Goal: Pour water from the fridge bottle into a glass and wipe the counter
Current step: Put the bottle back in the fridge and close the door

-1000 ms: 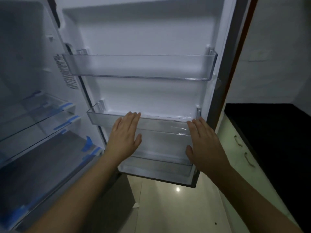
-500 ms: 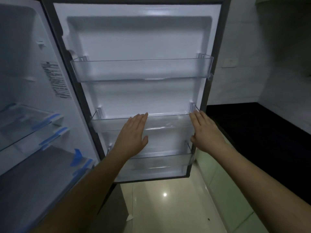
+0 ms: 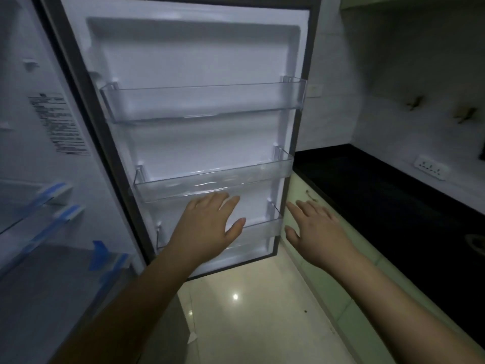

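From the head camera we look at the inner side of the open fridge door. It carries three clear door bins: an upper bin, a middle bin and a lower bin. We cannot see the bottle or the glass anywhere in this view.

Our left hand is in front of the door, below the middle bin, with fingers straight and together, and it holds nothing. Our right hand is just beside the door's right edge, fingers spread and straight, also holding nothing.

The black counter runs along the right, above pale green cabinets. Fridge shelves with blue tape are at left.
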### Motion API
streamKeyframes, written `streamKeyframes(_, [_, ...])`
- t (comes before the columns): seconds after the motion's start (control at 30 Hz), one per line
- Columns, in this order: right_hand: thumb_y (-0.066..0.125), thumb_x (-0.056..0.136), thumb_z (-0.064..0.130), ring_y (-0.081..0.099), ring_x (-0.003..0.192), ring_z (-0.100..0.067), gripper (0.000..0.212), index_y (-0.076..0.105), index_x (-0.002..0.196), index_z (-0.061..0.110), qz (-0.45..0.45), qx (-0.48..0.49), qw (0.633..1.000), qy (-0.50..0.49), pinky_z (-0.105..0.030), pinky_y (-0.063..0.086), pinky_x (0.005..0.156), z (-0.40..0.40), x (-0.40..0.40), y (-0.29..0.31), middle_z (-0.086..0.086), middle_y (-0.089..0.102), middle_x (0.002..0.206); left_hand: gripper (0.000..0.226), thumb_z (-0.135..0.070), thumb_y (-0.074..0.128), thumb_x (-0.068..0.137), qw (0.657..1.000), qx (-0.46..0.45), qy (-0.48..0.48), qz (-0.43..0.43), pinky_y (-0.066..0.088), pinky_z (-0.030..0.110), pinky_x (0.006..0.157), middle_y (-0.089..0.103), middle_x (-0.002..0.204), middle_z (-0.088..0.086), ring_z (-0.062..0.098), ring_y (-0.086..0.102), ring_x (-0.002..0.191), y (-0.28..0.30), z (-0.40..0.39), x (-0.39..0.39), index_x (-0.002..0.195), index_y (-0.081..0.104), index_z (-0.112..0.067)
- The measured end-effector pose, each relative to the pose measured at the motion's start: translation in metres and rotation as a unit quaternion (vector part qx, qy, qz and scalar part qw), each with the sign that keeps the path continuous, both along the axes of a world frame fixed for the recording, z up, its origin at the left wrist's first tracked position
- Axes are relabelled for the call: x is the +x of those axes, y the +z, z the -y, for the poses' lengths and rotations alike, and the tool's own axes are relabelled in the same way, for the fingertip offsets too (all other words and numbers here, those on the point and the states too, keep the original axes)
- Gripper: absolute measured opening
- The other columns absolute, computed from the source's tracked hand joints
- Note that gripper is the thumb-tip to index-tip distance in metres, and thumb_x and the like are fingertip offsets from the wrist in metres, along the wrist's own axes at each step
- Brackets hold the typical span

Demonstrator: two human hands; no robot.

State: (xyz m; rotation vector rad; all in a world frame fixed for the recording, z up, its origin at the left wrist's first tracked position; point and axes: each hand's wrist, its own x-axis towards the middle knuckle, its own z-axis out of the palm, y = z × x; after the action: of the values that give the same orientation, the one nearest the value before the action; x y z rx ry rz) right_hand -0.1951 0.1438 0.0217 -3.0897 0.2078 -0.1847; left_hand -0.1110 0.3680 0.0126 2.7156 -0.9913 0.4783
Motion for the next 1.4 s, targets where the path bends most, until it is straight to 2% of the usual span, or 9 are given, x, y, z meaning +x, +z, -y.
streamKeyframes(0.1, [0.03,0.101,0.041,0.016,0.147,-0.017,0.056,0.018,0.154,0.026,0.007,-0.015,0.999,-0.028,-0.035,0.007,0.118,0.0,-0.032,0.004,0.002,0.022,0.16,0.071,-0.06,0.013,0.093,0.999,-0.009,-0.035,-0.029,0.033,0.043,0.11,0.051,0.144,0.002,0.023,0.048,0.131,-0.006,0.017,-0.019,0.146,0.043,-0.024])
streamKeyframes(0.3, [0.02,0.098,0.045,0.016,0.148,-0.019,0.058,0.023,0.153,0.025,0.008,-0.047,0.993,-0.105,-0.037,0.005,0.119,0.013,-0.099,0.0,0.0,0.024,0.16,0.067,-0.059,0.019,0.093,0.993,0.012,-0.115,-0.036,0.028,0.045,0.113,0.056,0.138,-0.001,0.019,0.048,0.13,-0.012,0.056,-0.066,0.143,0.048,-0.025])
streamKeyframes(0.4, [0.011,0.09,0.047,0.032,0.143,-0.024,0.068,0.04,0.146,0.021,0.012,-0.076,0.985,-0.156,-0.043,0.018,0.118,0.02,-0.131,-0.007,-0.006,0.041,0.152,0.066,-0.059,0.019,0.094,0.987,0.048,-0.15,-0.026,0.026,0.047,0.114,0.056,0.139,-0.001,0.019,0.046,0.133,-0.017,0.076,-0.089,0.143,0.048,-0.025])
streamKeyframes(0.47, [0.02,0.091,0.044,0.046,0.134,-0.026,0.063,0.054,0.137,0.018,0.013,-0.083,0.978,-0.19,-0.046,0.03,0.113,0.026,-0.153,-0.014,-0.008,0.054,0.141,0.069,-0.06,0.015,0.094,0.982,0.073,-0.17,-0.026,0.022,0.047,0.117,0.05,0.146,-0.001,0.019,0.04,0.138,-0.019,0.091,-0.103,0.146,0.044,-0.026])
streamKeyframes(0.53, [0.028,0.09,0.042,0.053,0.127,-0.027,0.058,0.061,0.13,0.015,0.011,-0.075,0.973,-0.219,-0.047,0.038,0.108,0.032,-0.178,-0.021,-0.009,0.061,0.132,0.066,-0.059,0.019,0.095,0.977,0.083,-0.195,-0.013,0.028,0.049,0.114,0.052,0.144,0.001,0.021,0.044,0.137,-0.02,0.107,-0.121,0.144,0.048,-0.024])
streamKeyframes(0.6, [0.029,0.09,0.041,0.053,0.127,-0.028,0.057,0.062,0.128,0.014,0.011,-0.077,0.968,-0.24,-0.048,0.04,0.107,0.039,-0.202,-0.027,-0.01,0.061,0.132,0.063,-0.056,0.025,0.096,0.971,0.084,-0.224,0.001,0.034,0.051,0.11,0.055,0.142,0.002,0.023,0.047,0.134,-0.022,0.122,-0.14,0.141,0.052,-0.022])
streamKeyframes(0.87, [0.03,0.091,0.041,0.047,0.133,-0.029,0.057,0.061,0.129,0.013,0.021,-0.072,0.945,-0.32,-0.046,0.028,0.111,0.065,-0.311,-0.047,-0.011,0.057,0.136,0.062,-0.054,0.026,0.095,0.947,0.108,-0.302,-0.003,0.036,0.051,0.108,0.056,0.14,0.004,0.026,0.047,0.134,-0.036,0.185,-0.228,0.142,0.051,-0.021])
streamKeyframes(1.17, [0.031,0.089,0.04,0.046,0.132,-0.033,0.056,0.063,0.126,0.013,0.034,-0.063,0.904,-0.422,-0.046,0.023,0.11,0.079,-0.474,-0.058,-0.012,0.058,0.135,0.061,-0.053,0.03,0.094,0.909,0.13,-0.396,0.027,0.037,0.052,0.108,0.054,0.142,0.004,0.025,0.047,0.135,-0.042,0.232,-0.367,0.138,0.055,-0.019])
streamKeyframes(1.4, [0.033,0.088,0.038,0.05,0.129,-0.034,0.055,0.065,0.124,0.013,0.037,-0.046,0.864,-0.5,-0.048,0.032,0.108,0.08,-0.585,-0.068,-0.012,0.06,0.132,0.062,-0.054,0.029,0.093,0.876,0.156,-0.456,0.025,0.037,0.052,0.107,0.055,0.142,0.004,0.024,0.048,0.134,-0.056,0.264,-0.466,0.137,0.056,-0.021])
